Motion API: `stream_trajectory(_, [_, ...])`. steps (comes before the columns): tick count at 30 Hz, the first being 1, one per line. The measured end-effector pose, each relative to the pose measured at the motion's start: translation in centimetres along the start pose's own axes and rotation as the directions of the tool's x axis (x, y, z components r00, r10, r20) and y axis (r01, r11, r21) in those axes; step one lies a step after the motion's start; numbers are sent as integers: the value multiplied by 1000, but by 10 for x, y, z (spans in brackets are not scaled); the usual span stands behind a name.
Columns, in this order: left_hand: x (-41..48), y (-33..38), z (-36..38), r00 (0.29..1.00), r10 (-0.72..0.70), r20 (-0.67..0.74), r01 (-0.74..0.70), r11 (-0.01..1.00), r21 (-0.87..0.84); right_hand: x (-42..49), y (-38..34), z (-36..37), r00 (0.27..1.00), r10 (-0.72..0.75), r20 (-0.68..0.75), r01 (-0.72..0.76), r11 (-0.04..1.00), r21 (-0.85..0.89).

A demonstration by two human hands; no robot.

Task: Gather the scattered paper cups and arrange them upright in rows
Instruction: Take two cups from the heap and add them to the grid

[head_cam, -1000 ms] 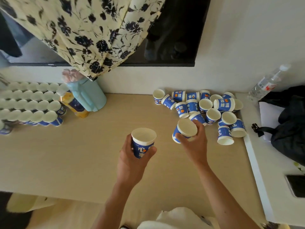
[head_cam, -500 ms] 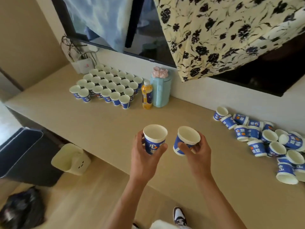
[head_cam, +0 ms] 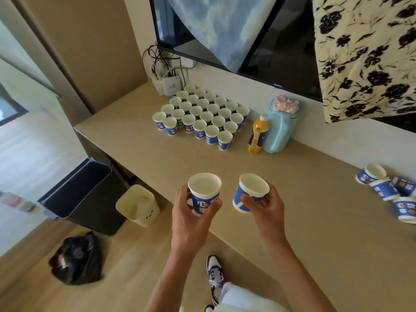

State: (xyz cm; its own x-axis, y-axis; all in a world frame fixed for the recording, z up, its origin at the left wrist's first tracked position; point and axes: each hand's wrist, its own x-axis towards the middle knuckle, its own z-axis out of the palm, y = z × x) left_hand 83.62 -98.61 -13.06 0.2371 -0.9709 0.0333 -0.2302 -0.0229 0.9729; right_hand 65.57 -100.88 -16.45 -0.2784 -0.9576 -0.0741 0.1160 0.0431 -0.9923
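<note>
Left hand [head_cam: 191, 219]: held up over the near edge of the counter [head_cam: 135, 158], thumb and fingers curled round the left cup [head_cam: 203, 192], a blue-and-white paper cup. It stands upright in the grip, mouth up, white inside.

Right hand [head_cam: 265, 210]: just beside the left, at about the same height. Its fingers wrap the lower wall of the right cup [head_cam: 249, 192], a cup of the same print. This one is tilted off upright, with the rim leaning away from its neighbour. The two cups are near each other but apart.

Rowed cups [head_cam: 202, 115]: a tidy block at the far left of the counter, close to the wall, all mouth up and packed rim beside rim in slanting lines (too many to count with confidence).

Just right of the block stands an orange bottle [head_cam: 257, 136], tight against a pale blue jug [head_cam: 281, 129] with something pink and ruffled [head_cam: 286, 104] on its lid.

Scattered cups [head_cam: 387, 190]: a loose heap at the right end of the counter, several on their sides, cut off by the edge of view.

On the wall is a dark screen [head_cam: 281, 52], partly draped by a sky-print cloth [head_cam: 229, 25] and a floral cloth [head_cam: 364, 52].

Floor, left of the counter: a cream bin [head_cam: 138, 204], a dark bin [head_cam: 83, 194] and a black bag [head_cam: 77, 258]. One shoe [head_cam: 215, 273] shows between the forearms.
</note>
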Motion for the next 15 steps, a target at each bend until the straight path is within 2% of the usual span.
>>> stream_trajectory(10, [114,-20,-36,999,-45,5,44,986,159,98,25,89,997,78,-1,-78,992,96])
stream_trajectory(15, [170,-25,-42,995,-90,39,82,979,184,133,31,117,993,105,53,-109,992,69])
